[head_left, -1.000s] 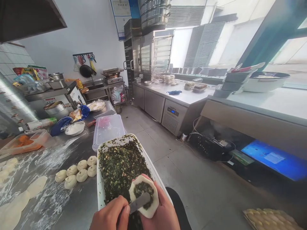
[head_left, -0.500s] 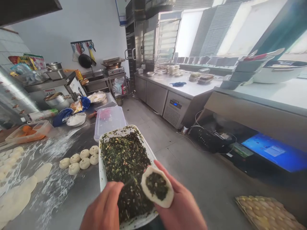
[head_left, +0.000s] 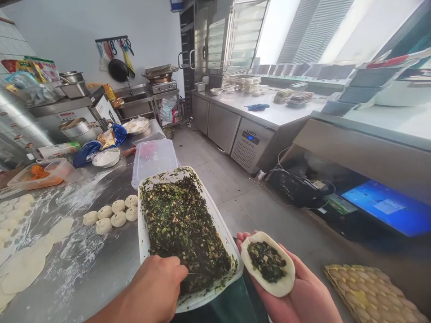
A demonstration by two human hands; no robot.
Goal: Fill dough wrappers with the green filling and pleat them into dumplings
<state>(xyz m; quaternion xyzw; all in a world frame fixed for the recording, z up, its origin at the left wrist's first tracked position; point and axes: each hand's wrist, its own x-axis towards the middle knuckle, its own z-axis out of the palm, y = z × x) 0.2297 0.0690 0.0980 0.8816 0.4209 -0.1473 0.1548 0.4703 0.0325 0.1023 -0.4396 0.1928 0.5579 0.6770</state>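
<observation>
Seen from above, looking down at a floured steel counter (head_left: 101, 264); landmark: tub (head_left: 220, 224) of dark green filling (head_left: 182, 224) at the counter's near edge, its long axis running away from the wearer.

Left hand (head_left: 158, 287) closed in a fist over the tub's near end, fingers curled tight on a thin tool handle; blade tip barely visible, sunk in the filling.

Right hand (head_left: 303, 296) just right of the tub's near corner, past the counter edge and over the floor; palm up, fingers spread and cupped under a wrapper (head_left: 268, 264); mound of filling already at the wrapper's middle; wrapper oval, long axis slanting away from the tub.

Left of the tub: six dough balls (head_left: 112, 214); farther left, flat rounds (head_left: 33, 255); beyond the tub's far end, a clear lid (head_left: 153, 159); woven tray (head_left: 373, 294) well to the right.
</observation>
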